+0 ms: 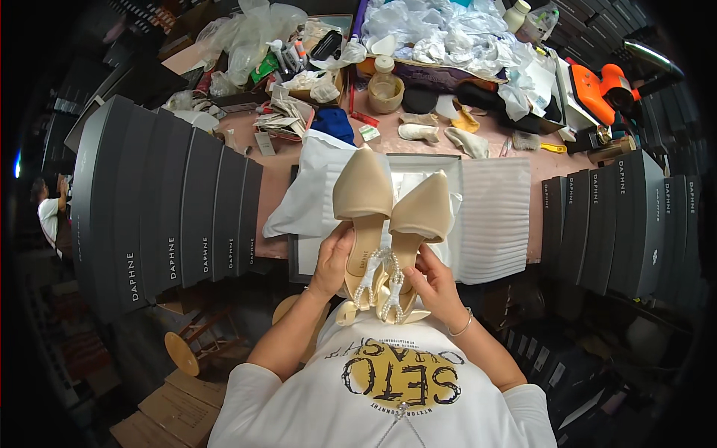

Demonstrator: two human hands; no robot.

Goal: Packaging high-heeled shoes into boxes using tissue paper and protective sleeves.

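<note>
A pair of cream pointed-toe shoes with beaded straps is held up in front of my chest, toes pointing away from me. My left hand (333,261) is closed on the side of the left shoe (363,191). The right shoe (423,209) is gripped by my right hand (435,282), with the thumb near its inner side. Pearl-like beads and white wrapping lie at the heel ends, close to my shirt. Behind the shoes lies an open grey shoebox (423,158), partly hidden by them. White tissue paper (308,190) spreads left of it, and a ribbed white foam sheet (494,216) right.
Dark shoeboxes stand in rows at left (160,201) and right (605,216). Further back are a jar (385,93), cloths (464,142), a purple-edged bin of crumpled plastic (448,37) and an orange tool (594,93). A stool (181,353) and cartons (179,409) sit lower left. Another person (49,216) is far left.
</note>
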